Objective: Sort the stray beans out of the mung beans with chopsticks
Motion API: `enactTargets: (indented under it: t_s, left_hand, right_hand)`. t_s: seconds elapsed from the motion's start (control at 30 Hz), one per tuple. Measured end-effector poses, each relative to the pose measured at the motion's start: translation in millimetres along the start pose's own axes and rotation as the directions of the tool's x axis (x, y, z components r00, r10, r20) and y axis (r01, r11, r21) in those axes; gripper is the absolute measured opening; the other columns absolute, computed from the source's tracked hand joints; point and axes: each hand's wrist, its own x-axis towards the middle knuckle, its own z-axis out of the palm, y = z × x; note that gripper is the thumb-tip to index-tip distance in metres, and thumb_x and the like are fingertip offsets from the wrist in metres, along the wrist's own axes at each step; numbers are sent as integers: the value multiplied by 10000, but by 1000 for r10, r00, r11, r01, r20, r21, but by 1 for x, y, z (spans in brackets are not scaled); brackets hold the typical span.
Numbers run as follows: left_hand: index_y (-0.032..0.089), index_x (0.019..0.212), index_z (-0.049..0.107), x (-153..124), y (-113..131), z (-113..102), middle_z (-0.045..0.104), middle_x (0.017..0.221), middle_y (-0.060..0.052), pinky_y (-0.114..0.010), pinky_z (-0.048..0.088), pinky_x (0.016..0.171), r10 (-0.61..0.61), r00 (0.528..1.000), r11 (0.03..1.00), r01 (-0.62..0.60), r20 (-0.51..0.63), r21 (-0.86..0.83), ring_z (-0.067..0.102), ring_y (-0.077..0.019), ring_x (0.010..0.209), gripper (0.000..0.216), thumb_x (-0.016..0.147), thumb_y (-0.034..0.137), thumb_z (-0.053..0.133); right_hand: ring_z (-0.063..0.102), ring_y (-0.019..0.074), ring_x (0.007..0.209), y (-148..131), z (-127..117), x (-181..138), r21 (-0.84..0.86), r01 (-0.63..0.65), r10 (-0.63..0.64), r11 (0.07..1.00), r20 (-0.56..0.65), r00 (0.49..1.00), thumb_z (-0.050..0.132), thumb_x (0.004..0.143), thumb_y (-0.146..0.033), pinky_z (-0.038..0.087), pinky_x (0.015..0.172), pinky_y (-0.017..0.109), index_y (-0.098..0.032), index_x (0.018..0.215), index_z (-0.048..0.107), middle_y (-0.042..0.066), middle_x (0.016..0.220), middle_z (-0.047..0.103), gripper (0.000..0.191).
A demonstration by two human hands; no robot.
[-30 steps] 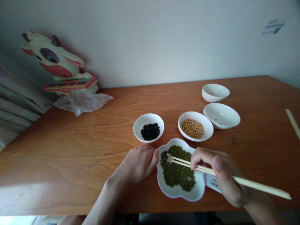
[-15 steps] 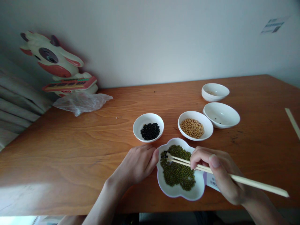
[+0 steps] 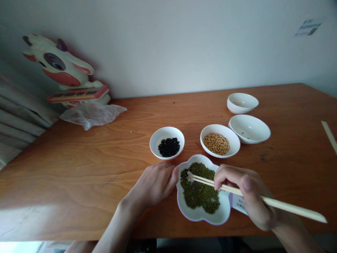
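My right hand (image 3: 246, 191) is closed around a pair of wooden chopsticks (image 3: 284, 205). Their tips rest among green mung beans (image 3: 201, 191), beside a few black beans (image 3: 186, 174) at the upper left of the flower-shaped dish (image 3: 209, 219). My left hand (image 3: 158, 182), its fingers curled, lies against that dish's left side with the thumb at the rim; its fingertips are partly hidden. Just beyond the dish stand a white bowl (image 3: 155, 147) of black beans (image 3: 169, 147) and a white bowl (image 3: 234, 150) of yellow soybeans (image 3: 216, 143).
Behind the soybeans is a white bowl (image 3: 252, 128) with a few dark specks, and farther back stacked white bowls (image 3: 242, 102). A cow-shaped toy keyboard (image 3: 76, 95) and clear plastic bag (image 3: 93, 114) sit back left. A pale stick (image 3: 329, 135) lies at the right edge.
Both hands and the dish stay practically in place. The chopsticks' rear end has shifted very slightly right, and the tips remain by the black beans in the dish.
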Motion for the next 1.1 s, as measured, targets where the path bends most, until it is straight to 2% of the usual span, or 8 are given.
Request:
enactTargets:
  t_s: [0.4,0.6,0.77,0.9,1.1]
  left_hand:
    - [191,897,661,-1,3,-2,733,883,-68,-358,522,766,11,1000,1000,-11,-12,4,672,-207,799,502,1180,372,288]
    - [198,935,667,-1,0,0,737,912,-71,-367,527,799,10,1000,1000,-10,0,2,691,-219,844,488,1184,369,283]
    - [200,928,668,0,-1,1,738,900,-66,-351,518,786,20,1000,1000,-20,-14,13,688,-211,829,495,1185,378,284]
    - [198,903,660,0,-1,1,731,882,-65,-342,508,759,25,999,999,-24,-27,21,675,-204,803,487,1181,366,298]
    - [195,886,663,-1,1,-1,723,860,-58,-321,498,741,14,1000,1000,-13,-16,13,664,-192,765,523,1182,388,277]
  right_hand:
    - [529,180,663,0,1,0,-43,15,-15,999,5,1000,160,1084,-726,369,622,332,-235,893,656,33,784,638,724]
    - [536,158,671,-3,2,3,-25,52,-53,998,-23,998,257,1140,-585,389,632,311,-225,896,672,15,773,630,601]
    - [563,149,674,-3,4,2,13,60,-59,998,-69,996,275,1154,-529,405,630,304,-219,893,703,15,779,646,590]
    - [559,157,668,1,4,2,35,65,-62,997,-88,994,256,1144,-572,391,622,316,-222,879,705,19,768,641,629]
    - [515,167,639,4,2,2,25,35,-33,999,-44,998,207,1109,-675,368,613,332,-229,879,679,19,760,614,688]
